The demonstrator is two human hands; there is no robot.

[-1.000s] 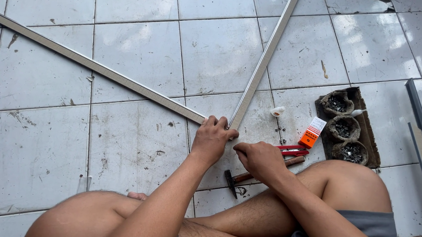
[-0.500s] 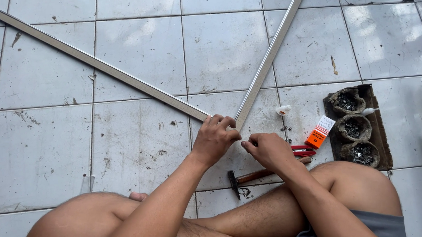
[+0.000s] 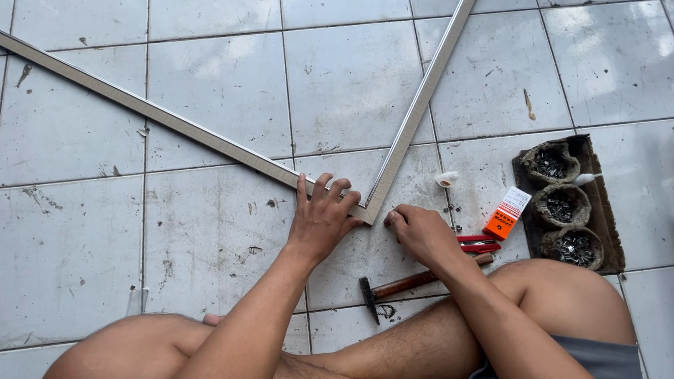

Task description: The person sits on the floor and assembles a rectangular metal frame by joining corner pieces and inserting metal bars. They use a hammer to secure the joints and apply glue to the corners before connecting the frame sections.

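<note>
So the corner joint [image 3: 369, 211] where the two metal strips meet sits right between both hands. The left hand [image 3: 319, 221] lies flat with fingers spread, pressing the left strip [image 3: 140, 107], which runs up and away to its left. The right hand [image 3: 424, 235] is loosely curled, fingertips touching the joint; the right strip [image 3: 424, 93] runs straight up ahead of it. The right hand's nearer the hammer [image 3: 403, 286], just behind its wrist.

Two pale metal strips meet in a corner on the tiled floor [image 3: 216, 88]: the left strip [image 3: 141, 109] and the right strip [image 3: 424, 93]. The left hand [image 3: 319, 223] presses the corner, the right hand [image 3: 422, 233] touches just beside it. A hammer [image 3: 411, 284], an orange box [image 3: 507, 213] and a tray of nails [image 3: 568, 200] lie near.
</note>
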